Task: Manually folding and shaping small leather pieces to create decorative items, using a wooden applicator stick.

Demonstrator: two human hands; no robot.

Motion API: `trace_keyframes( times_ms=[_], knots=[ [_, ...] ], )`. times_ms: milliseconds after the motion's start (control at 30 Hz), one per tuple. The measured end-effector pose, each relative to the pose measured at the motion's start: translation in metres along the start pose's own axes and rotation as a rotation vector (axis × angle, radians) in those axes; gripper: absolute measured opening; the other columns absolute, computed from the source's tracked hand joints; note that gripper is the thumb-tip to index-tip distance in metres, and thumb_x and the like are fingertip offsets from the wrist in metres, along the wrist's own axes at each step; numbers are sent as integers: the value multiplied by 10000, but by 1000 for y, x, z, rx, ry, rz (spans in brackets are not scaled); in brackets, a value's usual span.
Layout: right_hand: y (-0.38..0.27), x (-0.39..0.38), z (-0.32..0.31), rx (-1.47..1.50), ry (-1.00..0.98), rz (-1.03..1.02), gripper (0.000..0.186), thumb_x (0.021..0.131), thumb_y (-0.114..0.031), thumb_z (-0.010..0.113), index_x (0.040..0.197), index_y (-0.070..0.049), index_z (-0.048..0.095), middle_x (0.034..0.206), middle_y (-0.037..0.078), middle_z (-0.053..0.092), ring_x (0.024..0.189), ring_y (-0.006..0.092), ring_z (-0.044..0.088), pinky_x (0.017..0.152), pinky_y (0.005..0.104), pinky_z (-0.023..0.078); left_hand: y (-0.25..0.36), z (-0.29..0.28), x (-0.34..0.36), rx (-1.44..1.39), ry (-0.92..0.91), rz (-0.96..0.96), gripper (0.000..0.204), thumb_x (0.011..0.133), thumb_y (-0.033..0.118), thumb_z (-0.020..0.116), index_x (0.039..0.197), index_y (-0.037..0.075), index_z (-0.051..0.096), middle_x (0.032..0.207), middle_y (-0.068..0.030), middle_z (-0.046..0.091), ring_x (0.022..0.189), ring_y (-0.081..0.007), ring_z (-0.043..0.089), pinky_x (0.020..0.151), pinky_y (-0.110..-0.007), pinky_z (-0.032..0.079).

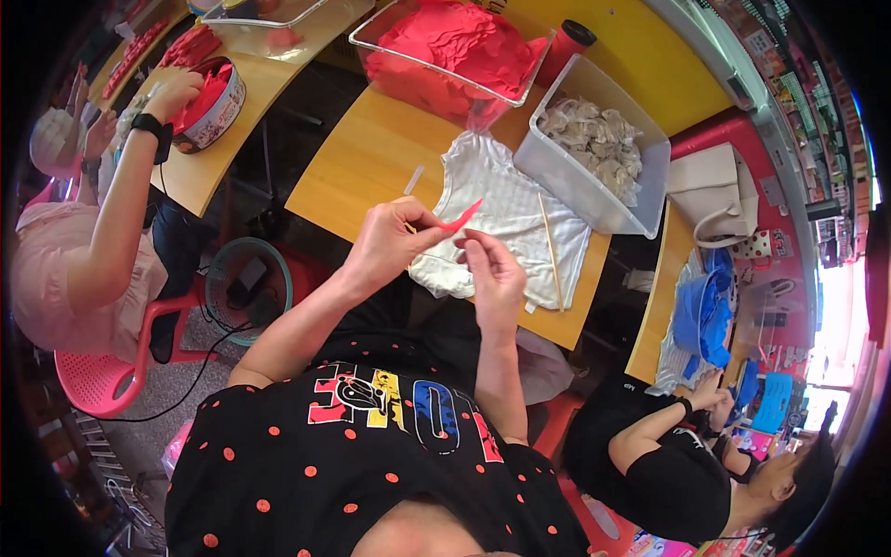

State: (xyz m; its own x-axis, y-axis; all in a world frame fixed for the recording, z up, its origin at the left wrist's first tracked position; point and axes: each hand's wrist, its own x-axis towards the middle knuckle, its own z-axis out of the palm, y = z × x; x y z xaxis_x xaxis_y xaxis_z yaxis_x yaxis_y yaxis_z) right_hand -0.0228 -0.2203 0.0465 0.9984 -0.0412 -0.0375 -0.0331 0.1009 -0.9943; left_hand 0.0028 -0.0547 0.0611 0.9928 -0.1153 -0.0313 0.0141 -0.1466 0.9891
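Note:
My left hand (388, 246) pinches a thin red folded piece (464, 217), like cloth or soft paper, between thumb and forefinger. Its pointed end sticks up to the right. Just below and to the right, my right hand (494, 271) has its fingers curled together close to the piece; whether they hold part of it I cannot make out. Beneath both hands a white cloth garment (497, 190) lies spread on the wooden table (348, 158). A thin wooden stick (551, 251) rests on the cloth, to the right of my hands.
Behind the cloth stands a clear bin of red pieces (455, 46); right of it, another bin (594, 209) holds small clear bags. A dark-lidded red cylinder (566, 51) stands between them. People work at tables on both sides. A white handbag (710, 190) sits at the right.

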Motion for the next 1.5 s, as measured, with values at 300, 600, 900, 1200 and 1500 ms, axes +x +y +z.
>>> trace_keyframes(
  times_ms=[300,600,900,1200,1500],
  knots=[
    [33,3,0,8,-20,-5,150,857,-112,674,874,36,665,789,24,644,713,52,549,651,187,434,-4,6,-7,-128,-190,0,94,796,-4,667,803,-83,618,814,-118,630,701,-166,649,595,-277,547],
    [41,7,-1,-134,1,-47,151,841,-113,683,831,36,660,732,33,618,659,66,534,596,211,420,-31,3,-4,-51,-105,16,78,802,21,649,845,-38,621,858,-103,625,771,-200,651,632,-295,514],
    [35,3,10,-431,104,-50,165,820,-118,693,801,37,642,686,94,630,586,109,557,558,256,438,-44,7,-5,346,-71,299,187,759,10,628,938,-3,576,905,-132,614,777,-277,617,648,-335,503],
    [35,4,21,-590,11,-192,174,842,-141,678,820,27,637,690,72,638,594,98,550,564,262,445,-63,13,7,80,35,243,217,789,-41,586,995,9,634,939,-79,655,793,-191,620,671,-277,495],
    [54,8,11,-295,149,-59,260,868,-216,668,974,17,618,855,17,603,677,77,515,600,233,437,-76,1,10,-547,-87,-136,89,845,-29,581,924,-19,619,830,-41,629,632,-75,552,547,-204,453]
  ],
)
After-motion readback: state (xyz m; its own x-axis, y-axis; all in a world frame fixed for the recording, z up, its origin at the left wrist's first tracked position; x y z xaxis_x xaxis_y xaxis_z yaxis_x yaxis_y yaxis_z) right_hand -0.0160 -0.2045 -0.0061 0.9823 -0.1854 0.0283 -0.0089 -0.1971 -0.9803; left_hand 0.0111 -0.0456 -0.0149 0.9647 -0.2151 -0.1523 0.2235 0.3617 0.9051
